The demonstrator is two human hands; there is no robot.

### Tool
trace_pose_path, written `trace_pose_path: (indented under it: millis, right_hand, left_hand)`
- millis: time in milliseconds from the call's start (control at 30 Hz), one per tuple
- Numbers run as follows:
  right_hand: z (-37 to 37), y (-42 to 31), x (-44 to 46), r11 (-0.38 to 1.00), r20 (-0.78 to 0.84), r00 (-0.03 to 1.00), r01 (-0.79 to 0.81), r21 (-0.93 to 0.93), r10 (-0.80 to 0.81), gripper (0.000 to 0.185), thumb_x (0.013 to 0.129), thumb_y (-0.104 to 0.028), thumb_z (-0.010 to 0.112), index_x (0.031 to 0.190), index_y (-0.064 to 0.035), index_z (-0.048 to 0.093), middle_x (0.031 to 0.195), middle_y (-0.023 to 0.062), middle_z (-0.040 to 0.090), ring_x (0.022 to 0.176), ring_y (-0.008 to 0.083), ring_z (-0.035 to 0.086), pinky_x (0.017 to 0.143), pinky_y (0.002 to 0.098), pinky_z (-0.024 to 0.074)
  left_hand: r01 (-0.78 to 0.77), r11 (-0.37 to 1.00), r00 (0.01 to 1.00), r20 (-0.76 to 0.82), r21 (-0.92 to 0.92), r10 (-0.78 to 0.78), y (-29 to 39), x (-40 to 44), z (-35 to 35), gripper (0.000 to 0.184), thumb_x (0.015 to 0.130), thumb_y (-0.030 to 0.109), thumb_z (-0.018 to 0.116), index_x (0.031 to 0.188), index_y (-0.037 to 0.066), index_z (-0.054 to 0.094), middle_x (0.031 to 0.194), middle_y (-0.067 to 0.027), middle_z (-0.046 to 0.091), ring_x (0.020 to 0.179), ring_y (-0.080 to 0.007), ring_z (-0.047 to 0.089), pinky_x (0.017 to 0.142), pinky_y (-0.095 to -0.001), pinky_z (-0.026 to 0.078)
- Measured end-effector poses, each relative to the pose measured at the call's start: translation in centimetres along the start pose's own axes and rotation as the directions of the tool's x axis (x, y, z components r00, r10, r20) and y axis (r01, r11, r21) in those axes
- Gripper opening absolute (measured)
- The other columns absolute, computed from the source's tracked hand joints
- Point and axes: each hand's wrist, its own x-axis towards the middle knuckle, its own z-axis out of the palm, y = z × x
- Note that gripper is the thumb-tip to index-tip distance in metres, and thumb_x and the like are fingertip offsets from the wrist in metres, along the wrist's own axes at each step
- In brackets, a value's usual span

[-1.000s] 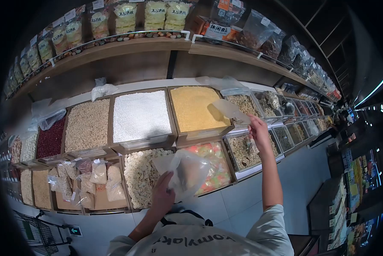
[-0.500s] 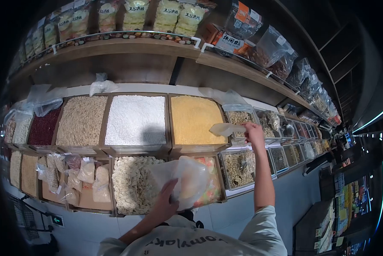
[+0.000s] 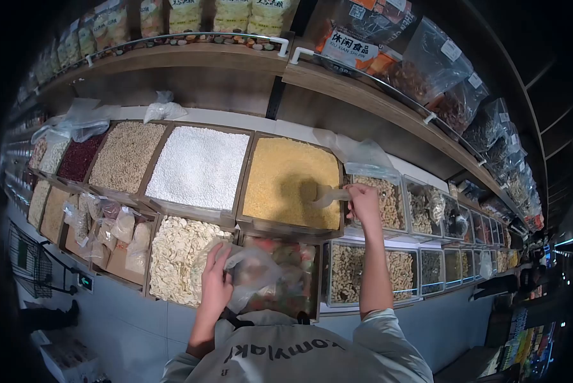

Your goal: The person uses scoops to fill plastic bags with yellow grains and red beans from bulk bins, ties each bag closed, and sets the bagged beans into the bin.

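In the head view, my right hand (image 3: 364,203) pinches the handle of a pale scoop (image 3: 331,195) between bent fingers, its bowl at the right side of the yellow grain (image 3: 274,163); how deep it sits, I cannot tell. My left hand (image 3: 216,281) grips the edge of a clear bag (image 3: 254,268), fingers curled on the plastic, over the flakes (image 3: 175,249) and the bright packets (image 3: 293,290). Its mouth is hard to make out. A tilt of my wrist near the rim of the box (image 3: 283,228) could shed grain among the peanuts (image 3: 392,199) just to the right. The thin, slack bag, held by one hand, could fold or slip if my grip loosens. My right forearm crosses the lower nuts (image 3: 346,271), where a dropped elbow could scatter some.
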Motion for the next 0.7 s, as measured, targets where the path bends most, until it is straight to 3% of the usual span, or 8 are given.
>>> trace_pose_path:
  millis: [100,167,233,300,500,567,633,700]
  right_hand:
    - [1.0,0.0,1.0,0.999,-0.011,0.999,0.052,-0.003,-0.052,0.024,0.091,-0.016,0.055,0.092,0.0029,0.071,0.059,0.0054,0.057,0.047,0.0116,0.055,0.039,0.0282,0.0495]
    - [1.6,-1.4,0.5,0.999,-0.085,0.996,-0.041,-0.009,0.040,0.024,0.090,-0.016,0.054,0.088,0.0031,0.070,0.059,0.0052,0.056,0.047,0.0118,0.055,0.039,0.0286,0.0492]
    - [2.1,-1.8,0.3,1.000,-0.094,0.995,-0.015,0.023,0.017,0.024,0.090,-0.015,0.055,0.087,0.0030,0.069,0.059,0.0050,0.056,0.046,0.0117,0.054,0.039,0.0285,0.0490]
    - [2.1,-0.5,-0.3,0.999,-0.111,0.993,-0.032,0.042,0.036,0.023,0.089,-0.015,0.055,0.087,0.0028,0.069,0.058,0.0047,0.055,0.046,0.0116,0.053,0.039,0.0285,0.0489]
    - [1.4,3.9,-0.4,0.977,-0.097,0.994,-0.027,0.210,0.048,0.021,0.092,-0.014,0.053,0.089,0.0003,0.069,0.058,0.0016,0.053,0.047,0.0084,0.052,0.039,0.0261,0.0486]
    - [1.5,4.7,-1.1,0.978,-0.107,0.992,-0.038,0.207,0.062,0.022,0.094,-0.014,0.053,0.092,0.0000,0.069,0.056,0.0014,0.053,0.045,0.0082,0.050,0.039,0.0261,0.0471]
    - [1.8,5.4,-1.5,0.978,-0.118,0.991,-0.039,0.206,0.065,0.022,0.095,-0.015,0.053,0.094,-0.0003,0.069,0.055,0.0012,0.052,0.043,0.0080,0.049,0.038,0.0261,0.0456]
    - [2.5,6.1,-1.8,0.969,-0.142,0.986,-0.054,0.240,0.090,0.022,0.096,-0.018,0.054,0.098,-0.0009,0.069,0.055,0.0016,0.052,0.042,0.0079,0.048,0.038,0.0263,0.0469]
  left_hand:
    - [-0.063,0.998,0.998,-0.025,0.021,0.063,0.1,1.7,0.3,0.054,0.068,-0.020,0.052,0.115,0.003,0.065,0.138,-0.0181,0.051,0.107,-0.0378,0.062,0.081,-0.0375,0.053]
    - [-0.151,0.988,0.983,0.115,0.030,0.146,-1.1,2.0,0.6,0.045,0.069,-0.020,0.052,0.104,0.003,0.069,0.133,-0.0156,0.056,0.103,-0.0356,0.064,0.080,-0.0369,0.053]
    - [-0.029,1.000,0.983,0.181,0.006,0.028,-1.1,2.8,1.0,0.038,0.068,-0.019,0.052,0.095,0.001,0.071,0.124,-0.0155,0.062,0.102,-0.0351,0.065,0.084,-0.0396,0.053]
    - [-0.212,0.967,0.964,0.191,0.144,0.183,-1.6,3.3,1.7,0.040,0.068,-0.017,0.053,0.100,-0.002,0.070,0.120,-0.0172,0.064,0.103,-0.0363,0.064,0.088,-0.0420,0.052]
    - [-0.265,0.958,0.953,0.177,0.107,0.244,-1.3,3.8,2.7,0.055,0.068,-0.018,0.052,0.121,-0.005,0.062,0.127,-0.0190,0.062,0.111,-0.0359,0.063,0.093,-0.0388,0.051]
    - [-0.031,0.995,0.981,0.188,-0.099,0.049,0.5,4.0,2.1,0.057,0.067,-0.018,0.053,0.122,-0.006,0.061,0.130,-0.0179,0.061,0.114,-0.0350,0.062,0.097,-0.0376,0.050]
    - [0.026,0.995,0.970,0.242,-0.093,-0.003,0.6,4.1,1.6,0.062,0.067,-0.015,0.056,0.128,-0.006,0.056,0.135,-0.0193,0.056,0.117,-0.0356,0.060,0.099,-0.0369,0.049]
    - [-0.191,0.971,0.965,0.207,0.142,0.159,-0.7,4.2,1.8,0.070,0.068,-0.012,0.058,0.137,-0.004,0.049,0.143,-0.0228,0.048,0.124,-0.0385,0.054,0.098,-0.0372,0.047]
